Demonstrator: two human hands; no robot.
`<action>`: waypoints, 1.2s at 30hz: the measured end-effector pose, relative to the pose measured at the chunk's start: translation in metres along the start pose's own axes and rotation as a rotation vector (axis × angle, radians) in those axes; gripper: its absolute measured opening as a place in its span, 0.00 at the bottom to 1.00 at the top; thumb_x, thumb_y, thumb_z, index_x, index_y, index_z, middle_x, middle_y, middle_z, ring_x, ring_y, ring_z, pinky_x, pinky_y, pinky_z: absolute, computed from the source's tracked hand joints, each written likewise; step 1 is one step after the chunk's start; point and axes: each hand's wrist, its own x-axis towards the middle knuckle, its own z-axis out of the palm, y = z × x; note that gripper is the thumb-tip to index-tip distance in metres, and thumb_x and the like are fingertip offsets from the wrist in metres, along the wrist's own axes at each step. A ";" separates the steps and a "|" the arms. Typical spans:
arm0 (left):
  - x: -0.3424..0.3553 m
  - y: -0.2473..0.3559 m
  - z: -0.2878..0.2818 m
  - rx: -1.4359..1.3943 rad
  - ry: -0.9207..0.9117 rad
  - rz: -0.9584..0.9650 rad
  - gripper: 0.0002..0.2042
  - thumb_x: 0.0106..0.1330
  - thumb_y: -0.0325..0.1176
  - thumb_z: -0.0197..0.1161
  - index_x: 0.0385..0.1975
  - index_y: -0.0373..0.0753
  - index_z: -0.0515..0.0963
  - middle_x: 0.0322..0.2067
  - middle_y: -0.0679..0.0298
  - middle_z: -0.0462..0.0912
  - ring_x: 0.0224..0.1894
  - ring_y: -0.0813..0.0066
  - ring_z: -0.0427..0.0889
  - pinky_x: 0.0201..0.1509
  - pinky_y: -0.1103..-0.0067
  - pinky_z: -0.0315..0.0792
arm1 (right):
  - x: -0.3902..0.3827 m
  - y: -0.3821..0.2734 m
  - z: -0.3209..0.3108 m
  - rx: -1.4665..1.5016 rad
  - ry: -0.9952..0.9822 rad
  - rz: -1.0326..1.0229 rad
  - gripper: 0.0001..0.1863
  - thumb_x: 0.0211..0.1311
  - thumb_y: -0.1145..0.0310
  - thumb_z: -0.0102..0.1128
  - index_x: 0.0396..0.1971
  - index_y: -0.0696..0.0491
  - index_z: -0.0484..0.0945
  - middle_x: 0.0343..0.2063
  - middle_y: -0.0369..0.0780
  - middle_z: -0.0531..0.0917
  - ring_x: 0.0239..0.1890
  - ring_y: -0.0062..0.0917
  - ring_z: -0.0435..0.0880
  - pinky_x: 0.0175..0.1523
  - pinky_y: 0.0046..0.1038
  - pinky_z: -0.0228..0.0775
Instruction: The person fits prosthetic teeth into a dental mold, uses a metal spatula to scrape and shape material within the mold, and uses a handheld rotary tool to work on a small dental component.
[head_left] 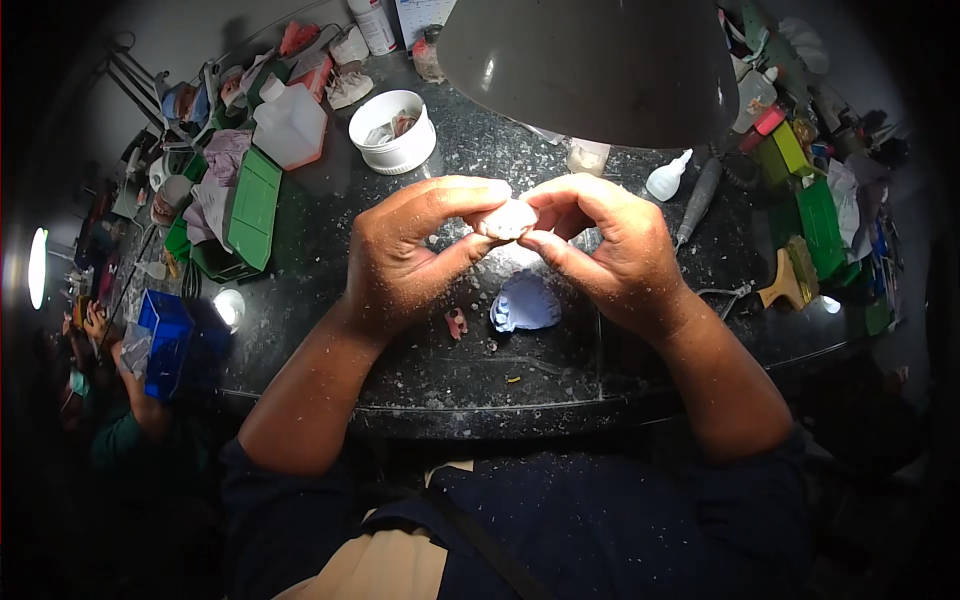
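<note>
My left hand [410, 250] and my right hand [610, 250] grip a small pale piece [506, 218] between thumbs and fingers, in the bright lamplight above the bench. Its fine detail is washed out by the glare. Just below my hands lies a light blue dental cast [525, 303] with tooth shapes along its rim. A small pink piece with pale spots [456, 323] lies left of the cast, near my left wrist. Pale dust and crumbs are scattered on the dark benchtop [510, 380] and on my skin.
Overhead is a grey lamp shade [590, 60]. Around lie a white tub [390, 132], green bins [250, 215], a plastic jug [288, 125], a blue bin [160, 350], a squeeze bottle [667, 180], a handpiece [700, 200] and a brush [785, 280]. At far left is another person's arm [140, 385].
</note>
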 end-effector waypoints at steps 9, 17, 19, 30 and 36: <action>-0.004 0.005 0.004 -0.048 -0.048 -0.159 0.14 0.72 0.26 0.77 0.55 0.32 0.87 0.49 0.54 0.93 0.52 0.70 0.92 0.59 0.73 0.85 | -0.003 -0.004 -0.006 -0.072 -0.002 -0.031 0.13 0.72 0.62 0.75 0.48 0.54 0.88 0.37 0.41 0.91 0.37 0.27 0.92 0.44 0.30 0.85; -0.006 0.012 0.016 -0.335 -0.113 -0.441 0.17 0.77 0.30 0.74 0.60 0.31 0.82 0.49 0.57 0.92 0.48 0.75 0.92 0.57 0.77 0.84 | -0.004 0.007 -0.014 -0.083 -0.048 -0.006 0.13 0.75 0.59 0.71 0.47 0.53 0.89 0.35 0.43 0.92 0.36 0.36 0.92 0.45 0.36 0.85; -0.004 0.015 0.010 -0.490 -0.114 -0.548 0.15 0.81 0.31 0.69 0.61 0.31 0.81 0.50 0.56 0.92 0.48 0.74 0.92 0.56 0.76 0.84 | -0.004 0.010 -0.013 -0.058 -0.036 -0.006 0.13 0.75 0.60 0.70 0.48 0.54 0.90 0.37 0.44 0.92 0.37 0.36 0.92 0.46 0.36 0.85; -0.005 0.020 0.002 -1.051 -0.158 -0.839 0.23 0.84 0.31 0.61 0.73 0.31 0.65 0.61 0.46 0.83 0.64 0.61 0.88 0.68 0.65 0.84 | 0.001 0.009 -0.009 0.132 -0.064 -0.061 0.13 0.76 0.68 0.69 0.54 0.52 0.92 0.41 0.41 0.91 0.42 0.30 0.89 0.53 0.30 0.82; -0.005 0.025 0.004 -1.091 -0.179 -0.882 0.27 0.81 0.34 0.66 0.74 0.32 0.66 0.66 0.49 0.80 0.61 0.63 0.86 0.68 0.61 0.83 | -0.002 0.008 -0.004 0.144 0.018 0.046 0.16 0.72 0.68 0.74 0.56 0.53 0.89 0.38 0.39 0.90 0.36 0.23 0.86 0.47 0.27 0.81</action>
